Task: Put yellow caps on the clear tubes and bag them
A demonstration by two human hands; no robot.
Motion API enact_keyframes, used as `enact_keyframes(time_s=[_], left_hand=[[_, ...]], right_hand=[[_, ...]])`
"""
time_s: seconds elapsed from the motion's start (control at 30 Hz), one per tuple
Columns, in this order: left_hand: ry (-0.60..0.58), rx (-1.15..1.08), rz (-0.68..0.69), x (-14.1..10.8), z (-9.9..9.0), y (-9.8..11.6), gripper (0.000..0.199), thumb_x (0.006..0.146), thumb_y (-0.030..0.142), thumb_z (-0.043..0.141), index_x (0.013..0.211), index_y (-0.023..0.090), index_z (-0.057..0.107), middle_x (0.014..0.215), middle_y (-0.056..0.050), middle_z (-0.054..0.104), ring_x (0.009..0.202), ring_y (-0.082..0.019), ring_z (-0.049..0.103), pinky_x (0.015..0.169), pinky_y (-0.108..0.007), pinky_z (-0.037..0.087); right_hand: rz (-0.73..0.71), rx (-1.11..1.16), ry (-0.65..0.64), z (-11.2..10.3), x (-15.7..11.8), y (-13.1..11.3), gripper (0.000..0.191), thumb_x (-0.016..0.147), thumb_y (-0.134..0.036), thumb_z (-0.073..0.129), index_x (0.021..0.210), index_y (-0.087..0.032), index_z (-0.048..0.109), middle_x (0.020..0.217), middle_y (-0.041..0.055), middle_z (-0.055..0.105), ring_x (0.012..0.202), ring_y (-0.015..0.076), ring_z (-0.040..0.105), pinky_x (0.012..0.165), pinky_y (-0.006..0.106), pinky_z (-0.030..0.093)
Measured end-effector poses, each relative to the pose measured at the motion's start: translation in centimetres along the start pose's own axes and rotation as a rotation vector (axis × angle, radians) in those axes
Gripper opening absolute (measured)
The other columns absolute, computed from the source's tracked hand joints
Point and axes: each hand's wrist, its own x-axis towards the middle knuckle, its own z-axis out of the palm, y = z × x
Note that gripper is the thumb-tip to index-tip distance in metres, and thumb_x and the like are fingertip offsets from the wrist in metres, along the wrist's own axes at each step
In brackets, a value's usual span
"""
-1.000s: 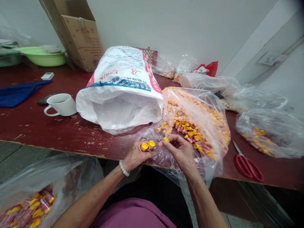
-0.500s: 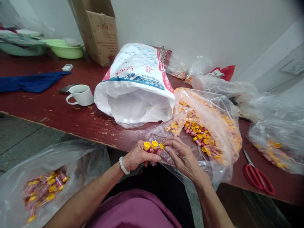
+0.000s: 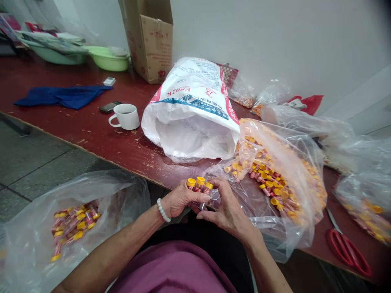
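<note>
Just off the front edge of the bench (image 3: 106,140), look for three tubes (image 3: 199,188) side by side under yellow caps (image 3: 191,181), clamped in the fingers of the left hand (image 3: 179,199), with the thumb across the front. At the row's right side, see the right hand (image 3: 230,211), with forefinger and thumb apart, up at the rightmost cap and down near the lower ends; cannot tell how firmly pressed. Best to pinch lightly and evenly, enough to stop slipping without squeezing a tube out of line. Straighten the tilted rightmost one by steadying cap and base together, rather than pushing on the cap alone. Keep the caps level and facing up. Below the front edge, to the left, note the lower bag (image 3: 33,219), with more tubes inside; keep the forearm off the plastic. On the bench, beyond the right hand, find the bench bag (image 3: 287,162), heaped with tubes; avoid dragging the slack film. Toward the right end, leave the scissors (image 3: 334,222) lying flat. Farther in, see the sack (image 3: 195,87), with mouth toward the front edge, and left of it the upright mug (image 3: 130,119): reach clear of both.
</note>
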Motion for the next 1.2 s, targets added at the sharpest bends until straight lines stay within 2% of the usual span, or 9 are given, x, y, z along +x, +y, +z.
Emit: enact_keyframes(time_s=[0.2, 0.33, 0.5, 0.7, 0.8, 0.9, 1.03, 1.13, 1.2], left_hand=[[-0.036, 0.007, 0.062, 0.7, 0.3, -0.1, 0.02, 0.062, 0.02, 0.077, 0.073, 0.01, 0.065, 0.066, 0.0, 0.055, 0.06, -0.009, 0.052, 0.054, -0.02, 0.04], [-0.044, -0.026, 0.058, 1.1, 0.8, 0.1, 0.021, 0.062, 0.021, 0.078, 0.075, 0.01, 0.066, 0.067, 0.0, 0.057, 0.062, -0.01, 0.054, 0.061, -0.022, 0.043], [0.013, -0.048, 0.055, 0.9, 0.2, 0.3, 0.021, 0.061, 0.02, 0.079, 0.075, 0.01, 0.067, 0.068, 0.0, 0.058, 0.063, -0.009, 0.055, 0.062, -0.02, 0.043], [0.12, -0.038, 0.055, -0.7, -1.4, 0.1, 0.021, 0.061, 0.02, 0.079, 0.073, 0.009, 0.066, 0.068, 0.0, 0.056, 0.061, -0.008, 0.053, 0.053, -0.016, 0.04], [0.105, -0.032, 0.031, -1.0, -1.5, 0.2, 0.024, 0.063, 0.023, 0.078, 0.079, 0.01, 0.066, 0.073, -0.001, 0.058, 0.065, -0.011, 0.056, 0.054, -0.019, 0.043], [0.043, -0.057, 0.047, -1.0, -1.0, 0.4, 0.021, 0.065, 0.023, 0.076, 0.078, 0.011, 0.066, 0.072, -0.001, 0.057, 0.065, -0.01, 0.056, 0.053, -0.018, 0.043], [-0.033, -0.079, 0.059, -0.7, -0.2, 0.5, 0.02, 0.065, 0.02, 0.076, 0.078, 0.01, 0.065, 0.07, 0.0, 0.056, 0.059, -0.007, 0.052, 0.048, -0.014, 0.04], [-0.073, -0.058, -0.027, -0.4, 0.3, 0.3, 0.031, 0.066, 0.022, 0.075, 0.094, 0.012, 0.065, 0.076, -0.002, 0.06, 0.058, -0.009, 0.056, 0.051, -0.019, 0.047], [-0.077, -0.023, -0.091, -0.1, 0.9, 0.2, 0.042, 0.067, 0.024, 0.075, 0.106, 0.014, 0.062, 0.085, -0.006, 0.065, 0.063, -0.013, 0.062, 0.055, -0.024, 0.051]], right_hand=[[-0.054, 0.019, 0.143, 0.2, 0.3, -0.1, 0.059, 0.057, -0.025, 0.081, 0.105, -0.02, 0.047, 0.105, 0.0075, 0.055, 0.096, 0.023, 0.055, 0.082, 0.035, 0.046], [0.0, 0.096, 0.169, 0.0, 0.5, -0.2, 0.047, 0.056, -0.024, 0.077, 0.095, -0.02, 0.051, 0.091, 0.0024, 0.057, 0.081, 0.0186, 0.056, 0.072, 0.031, 0.046], [0.14, 0.191, 0.13, 1.7, 0.5, 0.5, 0.057, 0.058, -0.031, 0.08, 0.107, -0.022, 0.052, 0.1, 0.0045, 0.059, 0.088, 0.0218, 0.057, 0.079, 0.036, 0.047], [0.306, 0.614, 0.053, 3.7, 0.0, -0.1, 0.087, 0.062, -0.034, 0.082, 0.132, -0.028, 0.031, 0.114, 0.0074, 0.053, 0.09, 0.0204, 0.06, 0.078, 0.038, 0.054], [0.281, 0.644, 0.017, 3.3, 0.0, -0.5, 0.094, 0.062, -0.033, 0.082, 0.137, -0.031, 0.025, 0.127, 0.009, 0.046, 0.098, 0.0209, 0.059, 0.082, 0.039, 0.054], [0.224, 0.536, 0.013, 2.9, 0.0, -0.6, 0.083, 0.067, -0.032, 0.079, 0.137, -0.031, 0.032, 0.13, 0.0096, 0.046, 0.106, 0.0239, 0.056, 0.085, 0.04, 0.053], [0.296, 0.544, 0.128, 3.0, -0.6, -0.7, 0.075, 0.064, -0.033, 0.08, 0.129, -0.027, 0.044, 0.118, 0.0095, 0.056, 0.098, 0.0247, 0.06, 0.076, 0.038, 0.053], [0.43, 0.75, 0.234, 2.8, -1.4, -0.8, 0.076, 0.062, -0.03, 0.081, 0.128, -0.026, 0.041, 0.108, 0.0073, 0.06, 0.091, 0.0222, 0.062, 0.07, 0.034, 0.053], [0.511, 0.924, 0.39, 2.4, -2.3, -0.6, 0.075, 0.063, -0.027, 0.08, 0.126, -0.027, 0.04, 0.11, 0.0056, 0.059, 0.092, 0.0197, 0.061, 0.069, 0.03, 0.052]])
